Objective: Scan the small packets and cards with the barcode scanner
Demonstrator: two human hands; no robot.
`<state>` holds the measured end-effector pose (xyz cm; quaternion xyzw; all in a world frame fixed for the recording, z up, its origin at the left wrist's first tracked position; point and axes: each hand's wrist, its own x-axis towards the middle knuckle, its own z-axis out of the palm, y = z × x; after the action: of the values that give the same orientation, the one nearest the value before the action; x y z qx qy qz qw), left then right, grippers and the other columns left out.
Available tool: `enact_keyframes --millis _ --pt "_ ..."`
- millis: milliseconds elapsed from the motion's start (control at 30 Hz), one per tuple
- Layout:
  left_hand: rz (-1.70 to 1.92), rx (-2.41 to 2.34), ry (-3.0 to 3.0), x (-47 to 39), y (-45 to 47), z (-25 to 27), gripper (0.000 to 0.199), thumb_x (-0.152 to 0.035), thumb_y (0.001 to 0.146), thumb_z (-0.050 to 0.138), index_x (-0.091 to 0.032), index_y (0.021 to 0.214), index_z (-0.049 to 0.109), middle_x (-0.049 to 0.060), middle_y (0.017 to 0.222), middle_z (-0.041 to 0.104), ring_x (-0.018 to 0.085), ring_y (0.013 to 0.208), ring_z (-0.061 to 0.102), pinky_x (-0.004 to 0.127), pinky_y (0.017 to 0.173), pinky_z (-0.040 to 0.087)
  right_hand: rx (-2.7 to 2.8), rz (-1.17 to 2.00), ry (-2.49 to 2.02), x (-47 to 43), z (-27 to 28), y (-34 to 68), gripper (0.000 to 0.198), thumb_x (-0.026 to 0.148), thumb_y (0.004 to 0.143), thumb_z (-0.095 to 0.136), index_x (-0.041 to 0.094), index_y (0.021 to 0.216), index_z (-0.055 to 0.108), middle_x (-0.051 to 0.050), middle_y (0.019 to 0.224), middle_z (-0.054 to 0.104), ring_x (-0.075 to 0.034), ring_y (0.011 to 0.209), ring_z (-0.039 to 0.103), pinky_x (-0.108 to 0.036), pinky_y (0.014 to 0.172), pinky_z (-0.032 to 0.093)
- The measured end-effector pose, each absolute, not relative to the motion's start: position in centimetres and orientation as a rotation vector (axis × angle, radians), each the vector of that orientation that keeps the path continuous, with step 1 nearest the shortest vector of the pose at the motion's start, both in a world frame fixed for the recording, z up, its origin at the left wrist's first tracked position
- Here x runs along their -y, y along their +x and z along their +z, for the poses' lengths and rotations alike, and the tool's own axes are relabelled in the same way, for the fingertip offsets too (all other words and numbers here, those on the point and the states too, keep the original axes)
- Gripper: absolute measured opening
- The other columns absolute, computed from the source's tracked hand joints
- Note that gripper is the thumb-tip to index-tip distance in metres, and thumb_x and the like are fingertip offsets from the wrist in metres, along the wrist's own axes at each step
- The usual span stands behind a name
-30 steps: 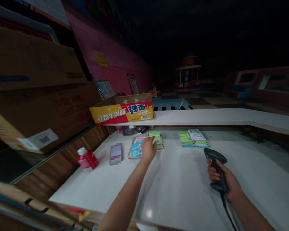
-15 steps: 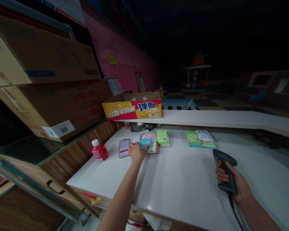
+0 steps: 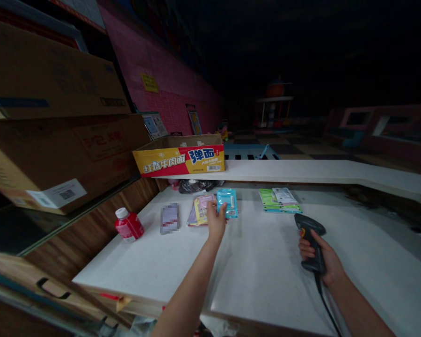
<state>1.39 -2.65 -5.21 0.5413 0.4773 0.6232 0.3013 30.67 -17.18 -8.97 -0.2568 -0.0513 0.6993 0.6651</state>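
My left hand (image 3: 217,220) pinches a small blue packet (image 3: 228,202) by its lower left edge, just right of a pile of pink, yellow and purple packets (image 3: 198,213). The green packets seen earlier by that pile are hidden behind the blue one. My right hand (image 3: 323,257) grips a black corded barcode scanner (image 3: 313,243) by its handle, its head pointing up and left. Beyond the scanner lies a stack of green and white packets (image 3: 279,201) on the white counter (image 3: 259,262).
A phone (image 3: 170,218) lies left of the packets, and a red bottle with a white cap (image 3: 129,225) stands farther left. A yellow and red carton (image 3: 182,159) rests on the raised ledge (image 3: 294,171). Large cardboard boxes (image 3: 66,150) are stacked at the left.
My left hand has lifted the blue packet off the colourful pile and carried it to the right. The view has turned slightly right. My right hand still holds the scanner.
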Motion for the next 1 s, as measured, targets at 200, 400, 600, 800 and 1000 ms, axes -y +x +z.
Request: enact_keyframes --millis 200,400,600,800,1000 --pt "1.385 -0.905 1.357 1.9 7.0 -10.1 0.038 -0.047 0.078 0.064 -0.023 0.097 0.04 0.002 0.085 0.062 0.017 0.066 0.065 0.028 0.05 0.055 0.269 1.5 -0.698 17.2 -9.2 30.1 0.035 0.034 0.074 0.08 0.017 0.094 0.056 0.007 0.059 0.048 -0.003 0.041 0.041 -0.012 0.035 0.035" --pt "1.403 -0.971 1.31 0.7 6.7 -12.0 0.033 -0.041 0.079 0.064 -0.023 0.093 0.041 0.003 0.09 0.057 0.018 0.076 0.064 0.034 0.058 0.059 0.426 1.416 -0.848 17.4 -8.6 28.9 0.037 0.041 0.071 0.081 0.018 0.09 0.059 0.005 0.057 0.051 -0.005 0.041 0.041 -0.013 0.034 0.034" --pt "1.373 -1.024 1.332 0.4 7.0 -12.3 0.026 -0.034 0.082 0.061 -0.022 0.093 0.041 0.002 0.088 0.055 0.016 0.075 0.061 0.032 0.06 0.059 0.669 1.34 -1.161 18.3 -6.8 26.4 0.042 0.048 0.073 0.078 0.019 0.098 0.06 0.005 0.056 0.054 -0.008 0.038 0.045 -0.017 0.032 0.034" --pt "1.357 -1.047 1.362 0.7 7.0 -12.0 0.024 -0.03 0.082 0.06 -0.023 0.093 0.041 0.001 0.086 0.055 0.016 0.073 0.06 0.031 0.059 0.058 0.803 1.286 -1.325 19.2 -4.9 24.0 0.037 0.049 0.075 0.074 0.021 0.094 0.057 0.006 0.054 0.056 -0.009 0.035 0.047 -0.019 0.031 0.034" --pt "1.383 -1.088 1.333 0.9 7.3 -11.7 0.02 -0.018 0.08 0.057 -0.021 0.095 0.043 0.004 0.091 0.056 0.017 0.079 0.061 0.027 0.055 0.057 0.797 1.277 -1.331 19.1 -4.2 23.5 0.036 0.049 0.075 0.074 0.021 0.086 0.054 0.006 0.053 0.056 -0.009 0.036 0.047 -0.019 0.032 0.036"
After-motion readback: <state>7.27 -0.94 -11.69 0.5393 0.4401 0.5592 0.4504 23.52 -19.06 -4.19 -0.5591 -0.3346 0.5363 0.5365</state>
